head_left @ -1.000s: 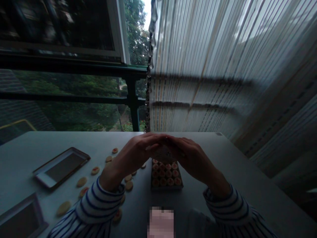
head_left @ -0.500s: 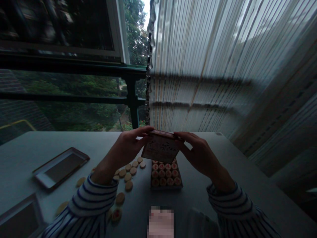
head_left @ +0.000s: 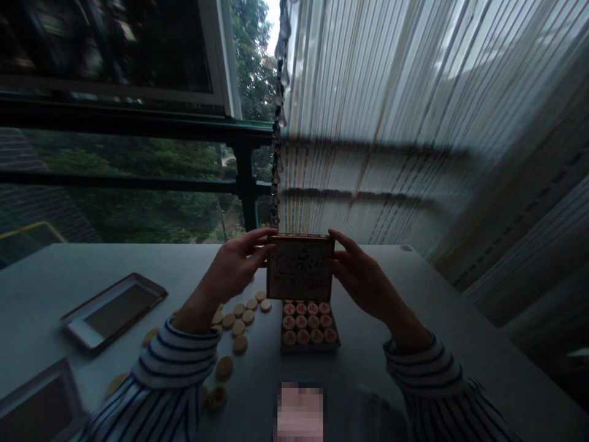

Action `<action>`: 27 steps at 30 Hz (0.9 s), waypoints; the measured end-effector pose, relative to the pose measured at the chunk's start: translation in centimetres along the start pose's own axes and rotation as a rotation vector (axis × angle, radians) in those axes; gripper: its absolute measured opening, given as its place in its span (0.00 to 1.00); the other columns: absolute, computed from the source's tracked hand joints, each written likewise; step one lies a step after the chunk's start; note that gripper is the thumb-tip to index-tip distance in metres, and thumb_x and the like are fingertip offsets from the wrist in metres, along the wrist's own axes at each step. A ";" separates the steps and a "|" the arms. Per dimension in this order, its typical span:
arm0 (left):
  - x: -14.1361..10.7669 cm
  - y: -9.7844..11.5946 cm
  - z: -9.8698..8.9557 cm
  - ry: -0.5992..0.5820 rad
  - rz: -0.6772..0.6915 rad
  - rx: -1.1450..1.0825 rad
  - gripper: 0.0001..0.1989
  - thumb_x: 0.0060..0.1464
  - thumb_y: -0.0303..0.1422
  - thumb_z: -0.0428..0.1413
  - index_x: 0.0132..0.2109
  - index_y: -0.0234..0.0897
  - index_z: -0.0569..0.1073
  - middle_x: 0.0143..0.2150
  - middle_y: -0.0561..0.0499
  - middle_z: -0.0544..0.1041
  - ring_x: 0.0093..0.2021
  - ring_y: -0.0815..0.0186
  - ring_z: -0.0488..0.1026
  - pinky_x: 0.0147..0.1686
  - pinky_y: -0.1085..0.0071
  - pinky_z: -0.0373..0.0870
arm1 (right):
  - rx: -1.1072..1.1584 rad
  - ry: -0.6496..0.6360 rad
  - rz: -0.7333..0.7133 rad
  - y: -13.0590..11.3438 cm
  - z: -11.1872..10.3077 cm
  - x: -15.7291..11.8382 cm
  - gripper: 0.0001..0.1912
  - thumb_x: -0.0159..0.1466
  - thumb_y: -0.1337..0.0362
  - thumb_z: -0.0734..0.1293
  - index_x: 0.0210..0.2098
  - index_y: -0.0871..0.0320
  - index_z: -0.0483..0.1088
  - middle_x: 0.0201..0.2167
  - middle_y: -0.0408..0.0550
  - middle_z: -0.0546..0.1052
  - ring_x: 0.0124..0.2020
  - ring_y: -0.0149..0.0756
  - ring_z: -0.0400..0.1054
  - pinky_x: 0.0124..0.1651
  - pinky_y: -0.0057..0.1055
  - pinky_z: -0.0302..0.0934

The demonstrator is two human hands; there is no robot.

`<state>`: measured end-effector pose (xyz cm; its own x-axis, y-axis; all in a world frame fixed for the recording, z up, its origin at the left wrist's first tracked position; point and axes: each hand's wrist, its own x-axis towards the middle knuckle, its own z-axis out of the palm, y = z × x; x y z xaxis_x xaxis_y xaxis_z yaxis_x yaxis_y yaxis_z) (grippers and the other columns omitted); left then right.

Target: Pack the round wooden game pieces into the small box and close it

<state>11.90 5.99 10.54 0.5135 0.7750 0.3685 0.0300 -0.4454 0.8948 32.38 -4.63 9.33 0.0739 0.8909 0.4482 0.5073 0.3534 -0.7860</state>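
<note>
Upright between my hands is a flat Chinese chess box [head_left: 300,270] with dark brush characters on the face toward me. My left hand [head_left: 234,261] is closed on its left edge, fingers on top and thumb at the side. At the right edge, my right hand [head_left: 359,267] grips it the same way. Just below and nearer me, a shallow tray [head_left: 310,348] holds rows of round chess pieces [head_left: 313,321] with red characters; the held box hides its far end. Loose wooden discs [head_left: 238,328] lie by my left forearm, mostly blank side up.
A shallow rectangular box part [head_left: 115,310] lies at left on the white table [head_left: 368,350], with another frame-like box part [head_left: 41,399] nearer me. One loose piece [head_left: 217,398] shows a red mark. Beyond the table are a railing [head_left: 248,184] and a striped curtain [head_left: 350,123].
Both hands have turned the held box from a tilt to nearly level and upright, and lifted it slightly. Its printed face now points more squarely at me. The pieces on the table look unmoved.
</note>
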 end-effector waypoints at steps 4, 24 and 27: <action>0.1 -0.1 0.2 -0.032 -0.045 -0.041 0.27 0.47 0.39 0.54 0.54 0.36 0.61 0.41 0.45 0.75 0.36 0.64 0.73 0.35 0.64 0.74 | 0.109 -0.001 0.018 0.2 -0.1 0.1 0.25 0.61 0.63 0.58 0.57 0.51 0.49 0.40 0.47 0.73 0.36 0.32 0.69 0.38 0.36 0.67; 0.2 -0.7 0.0 -0.120 -0.160 -0.079 0.27 0.46 0.36 0.56 0.53 0.33 0.61 0.35 0.46 0.77 0.34 0.64 0.74 0.33 0.67 0.71 | 0.160 0.043 0.229 0.6 -0.1 0.6 0.29 0.57 0.59 0.62 0.56 0.58 0.50 0.29 0.48 0.75 0.26 0.32 0.68 0.26 0.29 0.63; 0.2 -0.7 0.1 -0.107 -0.170 -0.092 0.27 0.46 0.36 0.56 0.53 0.33 0.61 0.35 0.45 0.77 0.33 0.64 0.74 0.32 0.67 0.72 | 0.146 -0.005 0.240 0.6 0.1 0.5 0.28 0.57 0.59 0.62 0.55 0.58 0.52 0.27 0.47 0.74 0.25 0.31 0.68 0.25 0.29 0.63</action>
<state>12.04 6.42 9.98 0.5961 0.7811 0.1862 0.0481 -0.2662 0.9627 32.68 -3.92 9.04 0.1721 0.9553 0.2403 0.3467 0.1696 -0.9225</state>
